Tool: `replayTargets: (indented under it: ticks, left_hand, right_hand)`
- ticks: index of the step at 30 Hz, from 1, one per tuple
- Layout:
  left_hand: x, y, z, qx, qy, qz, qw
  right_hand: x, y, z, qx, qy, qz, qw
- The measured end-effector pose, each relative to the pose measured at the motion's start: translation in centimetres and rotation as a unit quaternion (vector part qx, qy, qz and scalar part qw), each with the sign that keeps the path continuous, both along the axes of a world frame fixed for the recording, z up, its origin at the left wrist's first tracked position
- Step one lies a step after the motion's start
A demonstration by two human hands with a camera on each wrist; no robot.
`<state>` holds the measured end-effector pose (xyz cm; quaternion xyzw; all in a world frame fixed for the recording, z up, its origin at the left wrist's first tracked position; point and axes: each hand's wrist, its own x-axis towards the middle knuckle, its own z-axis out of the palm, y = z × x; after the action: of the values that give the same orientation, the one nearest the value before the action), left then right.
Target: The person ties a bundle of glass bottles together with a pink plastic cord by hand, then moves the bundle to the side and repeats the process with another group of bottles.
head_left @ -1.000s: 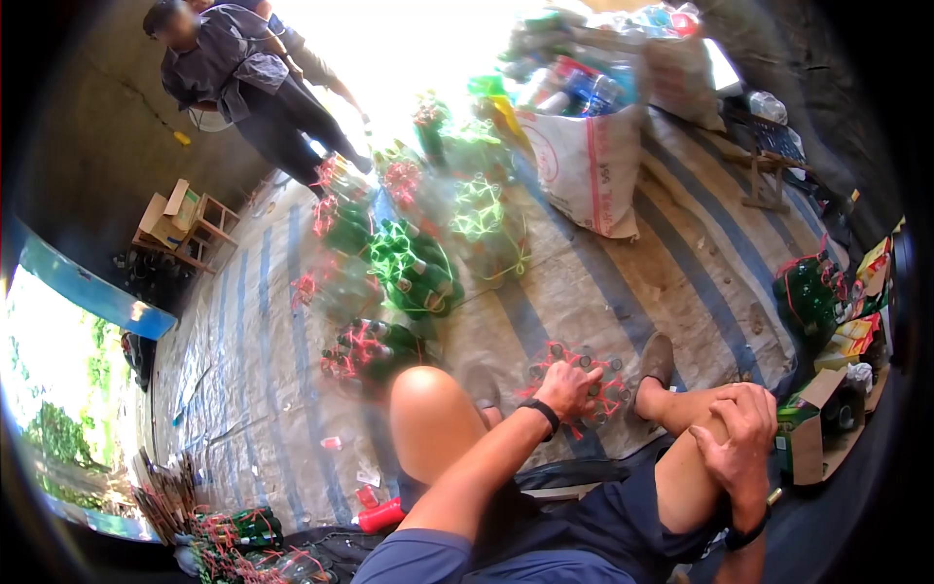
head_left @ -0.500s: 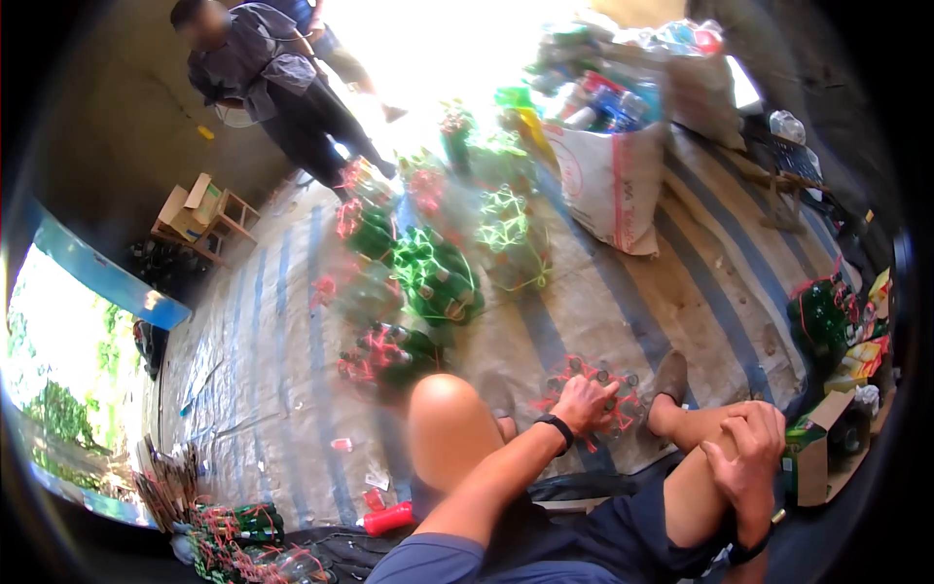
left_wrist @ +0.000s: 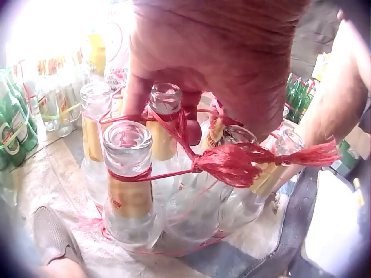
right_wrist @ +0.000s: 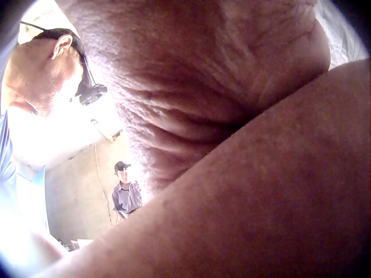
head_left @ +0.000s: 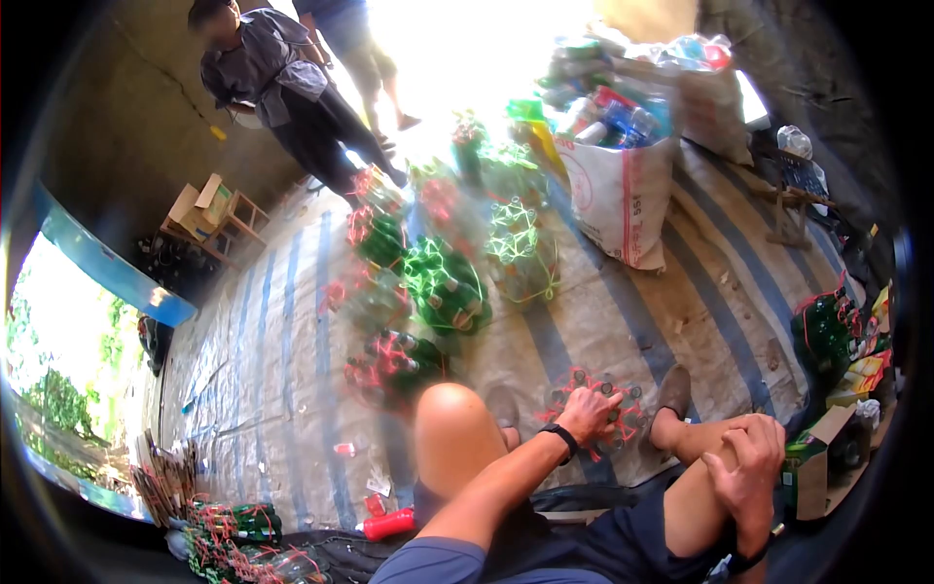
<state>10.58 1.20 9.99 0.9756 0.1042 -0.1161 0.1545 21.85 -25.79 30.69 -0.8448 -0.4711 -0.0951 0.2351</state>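
My left hand (head_left: 587, 417), with a dark band at its wrist, holds the top of a bundle of clear glass bottles (left_wrist: 130, 197) on the floor between my feet. Red plastic twine (left_wrist: 229, 165) loops round the bottle necks and ends in a frayed knot. In the left wrist view the fingers reach down among the necks, curled at the twine; the palm hides some of the bottles. My right hand (head_left: 747, 462) rests on my right knee with relaxed fingers and holds nothing. Its palm lies against the leg (right_wrist: 261, 191) in the right wrist view.
Ahead on the striped sheet (head_left: 292, 389) stand green bottle bundles (head_left: 443, 287) and a white sack (head_left: 623, 204) full of cans and bottles. A cardboard box (head_left: 822, 462) is at my right, a red bottle (head_left: 386, 525) at my left. A person (head_left: 282, 78) stands at the back.
The head view has shifted, so the scene sits farther right and lower. A second person's legs at the back show more fully. Left hand stays on the bundle, right hand on the knee.
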Motion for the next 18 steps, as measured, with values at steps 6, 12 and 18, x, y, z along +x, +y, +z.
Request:
replayTargets:
  ticks: [6,12,18]
  left_hand:
    - [-0.2,0.5,-0.2,-0.01,0.011,0.013,1.0]
    - [-0.7,1.3,-0.1,-0.016,0.021,0.038,0.999]
    - [-2.0,2.5,0.6,-0.028,0.044,0.077,0.996]
  right_hand:
    - [0.0,-0.1,0.0,0.006,0.002,0.001,1.0]
    - [0.1,-0.2,0.1,0.008,0.003,0.001,1.0]
    - [0.0,-0.1,0.3,0.001,0.009,-0.003,1.0]
